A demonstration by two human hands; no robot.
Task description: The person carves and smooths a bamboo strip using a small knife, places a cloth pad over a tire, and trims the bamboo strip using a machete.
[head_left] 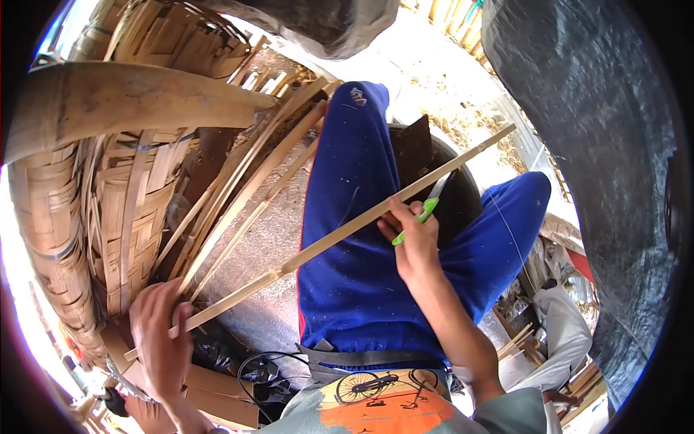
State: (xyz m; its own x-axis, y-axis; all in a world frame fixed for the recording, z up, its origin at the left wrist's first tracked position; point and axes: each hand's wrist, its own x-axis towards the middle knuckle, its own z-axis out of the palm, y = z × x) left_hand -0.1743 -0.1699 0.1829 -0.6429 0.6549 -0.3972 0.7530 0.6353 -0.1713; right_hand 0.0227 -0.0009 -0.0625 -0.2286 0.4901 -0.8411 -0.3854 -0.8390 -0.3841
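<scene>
A long bamboo strip (325, 244) runs slantwise across my lap, from the lower left to the upper right. Near its lower left end my left hand (160, 336) is closed round it. My right hand (416, 239) holds a knife with a green handle (426, 210), its blade pointing up and right beside the strip. The fingertips of that same hand also touch the strip from below. Under the strip's upper part, between my knees, is a dark round container (466, 195) with a brown flat piece (416, 148) standing in it.
Several bamboo strips (253, 181) lean at the left beside woven bamboo panels (144, 188). A thick bamboo pole (144, 101) crosses the upper left. Dark plastic sheeting (593, 145) hangs at the right. A cardboard box (217, 398) and black cable lie at the lower left.
</scene>
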